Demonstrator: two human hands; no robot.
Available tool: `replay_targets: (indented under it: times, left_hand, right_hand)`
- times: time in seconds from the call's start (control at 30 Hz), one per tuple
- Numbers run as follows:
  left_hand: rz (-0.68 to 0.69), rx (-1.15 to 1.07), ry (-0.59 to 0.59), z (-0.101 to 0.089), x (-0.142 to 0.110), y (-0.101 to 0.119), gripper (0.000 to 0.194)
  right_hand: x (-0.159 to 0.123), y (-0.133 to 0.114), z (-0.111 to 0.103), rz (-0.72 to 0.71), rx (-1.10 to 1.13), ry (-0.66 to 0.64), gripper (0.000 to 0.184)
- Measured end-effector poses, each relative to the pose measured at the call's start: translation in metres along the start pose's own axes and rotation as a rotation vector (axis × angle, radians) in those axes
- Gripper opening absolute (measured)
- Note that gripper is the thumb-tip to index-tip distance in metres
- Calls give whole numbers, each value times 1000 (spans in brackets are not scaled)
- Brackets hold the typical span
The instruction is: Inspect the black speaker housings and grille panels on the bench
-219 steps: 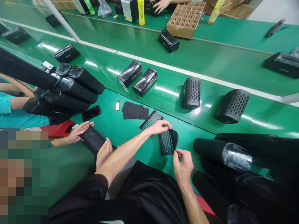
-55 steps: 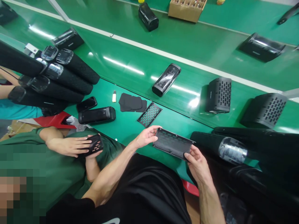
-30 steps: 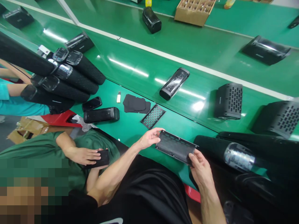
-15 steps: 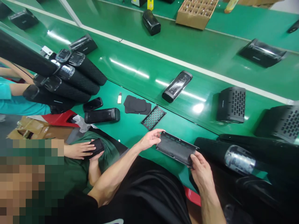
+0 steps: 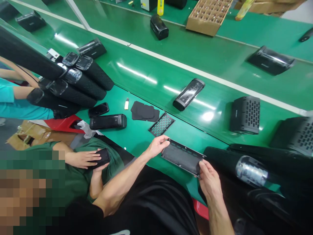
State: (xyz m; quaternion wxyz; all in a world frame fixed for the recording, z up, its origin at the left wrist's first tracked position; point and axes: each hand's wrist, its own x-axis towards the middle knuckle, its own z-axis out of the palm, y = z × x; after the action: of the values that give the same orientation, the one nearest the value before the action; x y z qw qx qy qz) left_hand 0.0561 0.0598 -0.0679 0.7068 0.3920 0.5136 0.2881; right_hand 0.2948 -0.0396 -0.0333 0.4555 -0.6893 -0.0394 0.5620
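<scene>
Between my hands is a black speaker grille panel, its inner side up and a dark sheet lying over its slots. My left hand pinches its left end with thumb and fingers. At the right end, my right hand grips the panel, thumb on top. Just beyond it on the green bench lies a second slotted grille panel, bare, with green showing through its holes. A loose pile of thin black sheets touches or nearly touches that panel's far left corner.
Black speakers stand on the green conveyor. Large dark speaker bodies crowd my right; more are stacked at left. A phone and a speaker lie left. Beside me, a co-worker's hands hold a dark object.
Both hands keep their hold on the grille panel, which has tilted slightly and shifted a little left. Speakers on the far belt have moved slightly in view, along with the camera.
</scene>
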Motion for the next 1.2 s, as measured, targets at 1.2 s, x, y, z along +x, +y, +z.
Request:
replay_targets:
  times: [1.2]
  left_hand:
    - [45,-15,99,-12,7,0,54]
  right_hand:
    - [-8,-18,18,-10,-30,-92,58]
